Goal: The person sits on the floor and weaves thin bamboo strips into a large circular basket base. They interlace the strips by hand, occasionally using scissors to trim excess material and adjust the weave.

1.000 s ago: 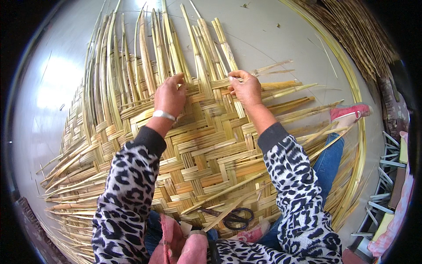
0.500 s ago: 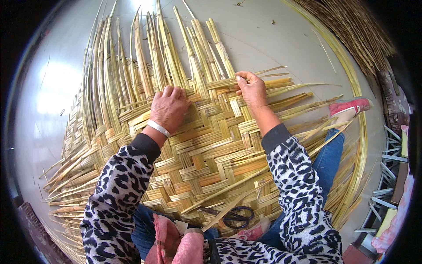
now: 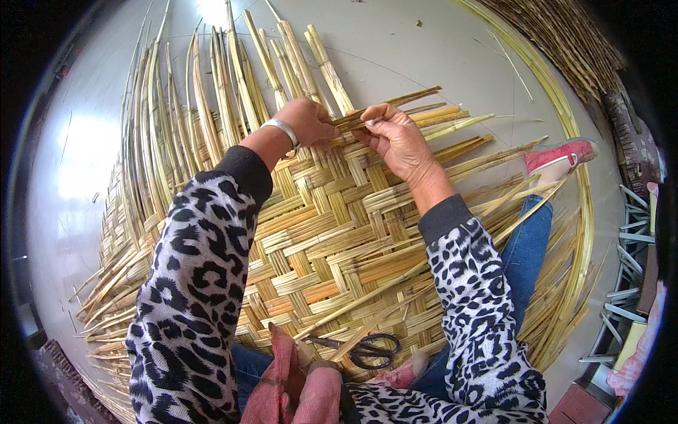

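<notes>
A large mat (image 3: 311, 233) of flattened yellow-green reed strips, woven over and under, spreads in front of me. Near its far edge both hands grip one bundle of reed strips (image 3: 406, 97) that points out to the right. My left hand (image 3: 305, 121), with a pale band at its wrist, is closed on the left part of that bundle; its fingertips are partly hidden. Just to the right, my right hand (image 3: 397, 141) pinches the same bundle between thumb and fingers. Unwoven strip ends (image 3: 205, 106) stick out beyond the far edge, and more (image 3: 487, 166) fan out on the right.
Dark-handled scissors (image 3: 371, 351) lie on the mat close to my body. My leg in jeans and pink shoe (image 3: 561, 157) stretch along the right. Long strips (image 3: 583, 212) curve over the grey floor (image 3: 452, 42). Brown stalks (image 3: 558, 42) are piled at the far right.
My left hand has moved right and away from me, from the weave onto the strip bundle beside my right hand. The bundle's right end is now lifted and angled farther away.
</notes>
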`<state>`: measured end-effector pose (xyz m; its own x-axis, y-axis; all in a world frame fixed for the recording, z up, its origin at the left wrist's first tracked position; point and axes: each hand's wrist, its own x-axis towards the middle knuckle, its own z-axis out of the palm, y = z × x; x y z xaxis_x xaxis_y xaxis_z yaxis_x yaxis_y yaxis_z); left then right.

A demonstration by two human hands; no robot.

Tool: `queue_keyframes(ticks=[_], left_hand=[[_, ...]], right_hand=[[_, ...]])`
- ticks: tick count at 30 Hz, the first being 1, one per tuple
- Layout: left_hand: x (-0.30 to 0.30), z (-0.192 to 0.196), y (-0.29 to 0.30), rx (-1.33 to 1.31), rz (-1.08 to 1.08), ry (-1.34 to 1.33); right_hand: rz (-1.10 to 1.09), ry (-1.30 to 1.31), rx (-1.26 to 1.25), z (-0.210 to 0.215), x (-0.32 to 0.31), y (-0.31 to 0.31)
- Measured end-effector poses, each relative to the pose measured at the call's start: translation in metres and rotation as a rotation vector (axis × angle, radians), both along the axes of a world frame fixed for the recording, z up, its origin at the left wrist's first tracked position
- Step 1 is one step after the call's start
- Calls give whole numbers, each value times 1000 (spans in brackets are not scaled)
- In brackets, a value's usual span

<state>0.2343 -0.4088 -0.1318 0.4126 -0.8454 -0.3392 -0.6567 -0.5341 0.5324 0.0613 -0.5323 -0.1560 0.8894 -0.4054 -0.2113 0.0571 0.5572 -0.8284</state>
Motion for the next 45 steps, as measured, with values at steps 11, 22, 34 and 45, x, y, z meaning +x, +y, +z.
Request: queue_keyframes(ticks=[11,22,34,45], left_hand=[[-29,1,15,-241,362,-123],[-28,-26,11,-285,720,-47],[0,-21,-1,15,193,-20],[15,-29,-15,79,89,8]], right_hand=[[59,361,-599,-4,43,-29],[0,427,-436,-26,83,-21],[-121,212,31,-14,64,-31],[-294,610,-1075,-6,49,-30]])
